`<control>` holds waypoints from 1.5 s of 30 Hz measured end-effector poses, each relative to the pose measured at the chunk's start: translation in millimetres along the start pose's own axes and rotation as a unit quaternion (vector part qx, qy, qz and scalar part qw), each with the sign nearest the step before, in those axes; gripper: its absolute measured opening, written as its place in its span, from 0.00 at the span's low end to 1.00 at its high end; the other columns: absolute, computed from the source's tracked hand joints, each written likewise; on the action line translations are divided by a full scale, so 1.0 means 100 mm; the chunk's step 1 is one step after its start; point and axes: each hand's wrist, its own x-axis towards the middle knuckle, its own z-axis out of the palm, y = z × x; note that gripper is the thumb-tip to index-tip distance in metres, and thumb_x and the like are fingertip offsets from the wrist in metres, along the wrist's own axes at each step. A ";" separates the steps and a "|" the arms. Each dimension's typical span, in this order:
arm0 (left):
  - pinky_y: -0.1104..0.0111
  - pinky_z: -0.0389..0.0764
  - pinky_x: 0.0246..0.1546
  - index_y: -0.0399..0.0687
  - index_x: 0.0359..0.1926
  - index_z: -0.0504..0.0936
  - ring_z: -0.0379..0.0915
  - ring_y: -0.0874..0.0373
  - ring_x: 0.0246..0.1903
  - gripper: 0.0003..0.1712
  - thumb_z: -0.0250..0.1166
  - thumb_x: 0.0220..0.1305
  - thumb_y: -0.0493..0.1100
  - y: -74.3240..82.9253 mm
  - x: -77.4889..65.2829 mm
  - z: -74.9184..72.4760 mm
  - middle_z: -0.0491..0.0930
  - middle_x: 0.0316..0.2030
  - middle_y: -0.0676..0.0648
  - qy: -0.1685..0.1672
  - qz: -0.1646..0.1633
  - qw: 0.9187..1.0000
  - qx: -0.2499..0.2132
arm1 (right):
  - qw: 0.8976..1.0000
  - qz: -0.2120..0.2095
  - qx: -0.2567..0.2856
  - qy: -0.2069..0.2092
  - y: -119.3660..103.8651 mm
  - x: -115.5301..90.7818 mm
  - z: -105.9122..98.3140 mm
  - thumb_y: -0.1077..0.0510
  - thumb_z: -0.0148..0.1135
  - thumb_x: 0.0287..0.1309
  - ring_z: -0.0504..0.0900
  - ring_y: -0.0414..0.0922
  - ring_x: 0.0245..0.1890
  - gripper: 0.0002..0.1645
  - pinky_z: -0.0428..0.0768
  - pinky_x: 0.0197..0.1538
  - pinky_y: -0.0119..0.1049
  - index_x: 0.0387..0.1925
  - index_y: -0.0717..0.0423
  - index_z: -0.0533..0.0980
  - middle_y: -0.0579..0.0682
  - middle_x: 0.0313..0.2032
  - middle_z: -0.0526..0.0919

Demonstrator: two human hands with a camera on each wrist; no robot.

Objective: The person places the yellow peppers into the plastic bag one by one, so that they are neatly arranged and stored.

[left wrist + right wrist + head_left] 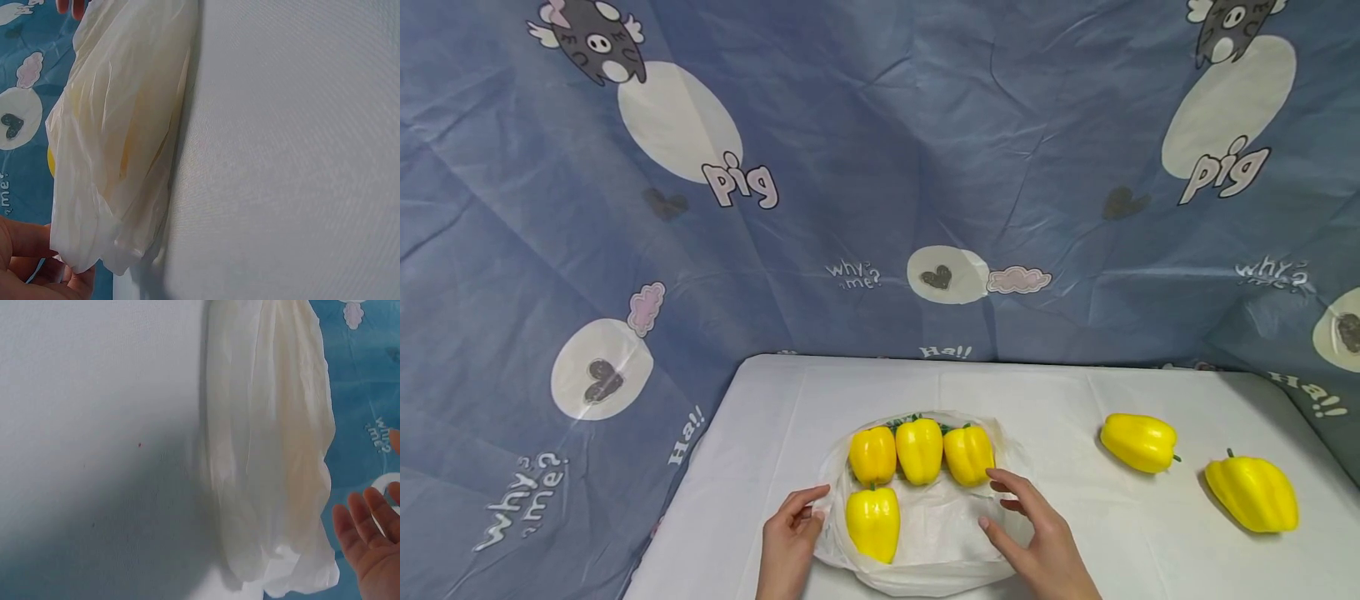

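Observation:
A white plastic bag [940,533] stands on the table, its mouth spread wide. Four-lobed yellow bell peppers sit inside: three along the far side, among them a middle pepper [919,451], and a nearer pepper [873,523] at the left. My left hand [790,533] pinches the bag's left rim between thumb and fingers; the left wrist view shows this hand [37,262] at the edge of the bag [125,137]. Over the bag's right side, my right hand [1037,537] has its fingers spread, the fingertips close to the right pepper [969,455]. It holds nothing.
Two more yellow bell peppers lie on the table to the right: one farther back [1141,442], one nearer the right edge [1252,493]. A white cloth covers the table [715,500]. Behind it hangs a blue printed curtain [850,167].

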 end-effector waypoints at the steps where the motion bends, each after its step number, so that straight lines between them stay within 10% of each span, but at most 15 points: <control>1: 0.75 0.73 0.33 0.42 0.49 0.85 0.68 0.55 0.37 0.21 0.60 0.57 0.23 0.00 0.00 0.00 0.80 0.43 0.45 0.000 -0.001 1.000 0.002 | 1.000 -0.005 -0.002 0.005 0.01 0.00 -0.01 0.65 0.75 0.48 0.78 0.38 0.47 0.38 0.82 0.44 0.39 0.60 0.43 0.73 0.39 0.53 0.78; 25: 0.74 0.73 0.32 0.43 0.50 0.85 0.68 0.55 0.36 0.22 0.60 0.58 0.24 -0.01 -0.01 0.00 0.80 0.45 0.46 -0.005 -0.010 1.000 0.006 | 0.995 0.006 -0.025 0.100 0.27 -0.04 -0.34 0.73 0.73 0.45 0.76 0.37 0.51 0.38 0.72 0.50 0.20 0.61 0.59 0.73 0.52 0.53 0.79; 38: 0.75 0.72 0.31 0.43 0.50 0.85 0.67 0.56 0.35 0.22 0.60 0.57 0.23 -0.02 0.00 0.00 0.79 0.42 0.45 -0.003 -0.007 1.000 0.000 | 0.979 0.088 -0.064 0.171 0.37 -0.07 -0.45 0.72 0.73 0.46 0.72 0.28 0.54 0.38 0.68 0.51 0.16 0.62 0.58 0.73 0.51 0.55 0.78; 45: 0.74 0.73 0.32 0.42 0.50 0.85 0.68 0.56 0.36 0.21 0.60 0.58 0.23 -0.02 0.00 0.01 0.80 0.43 0.45 -0.003 -0.012 1.000 -0.003 | 0.969 0.165 -0.108 0.152 0.40 -0.07 -0.55 0.62 0.72 0.53 0.71 0.48 0.57 0.38 0.65 0.52 0.19 0.66 0.57 0.68 0.56 0.60 0.72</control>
